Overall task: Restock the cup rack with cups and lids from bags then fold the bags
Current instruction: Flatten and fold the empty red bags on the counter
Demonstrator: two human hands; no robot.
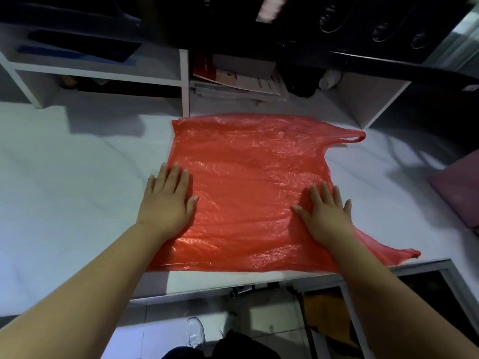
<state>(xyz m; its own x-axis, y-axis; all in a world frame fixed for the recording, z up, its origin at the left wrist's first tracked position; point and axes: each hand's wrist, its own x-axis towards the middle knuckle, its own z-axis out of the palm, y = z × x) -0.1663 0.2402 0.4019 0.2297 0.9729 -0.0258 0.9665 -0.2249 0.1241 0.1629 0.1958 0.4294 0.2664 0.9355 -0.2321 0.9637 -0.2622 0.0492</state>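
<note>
Forearms (85,281) reach out from me over the worktop (64,177). Left hand (167,200) lies flat, grip unclenched, pinning the left edge of the red bag (246,164) spread there; right hand (325,216), equally flat, presses near its handles (355,137), I judge smoothing it before folding.

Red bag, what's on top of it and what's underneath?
The left hand and right hand lie flat on the red bag. It rests on the white table. Anything beneath or inside it is hidden.

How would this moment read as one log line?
phase: smoothing bag | bag: flat on table | left hand: open, on bag edge | right hand: open, pressing bag
</note>
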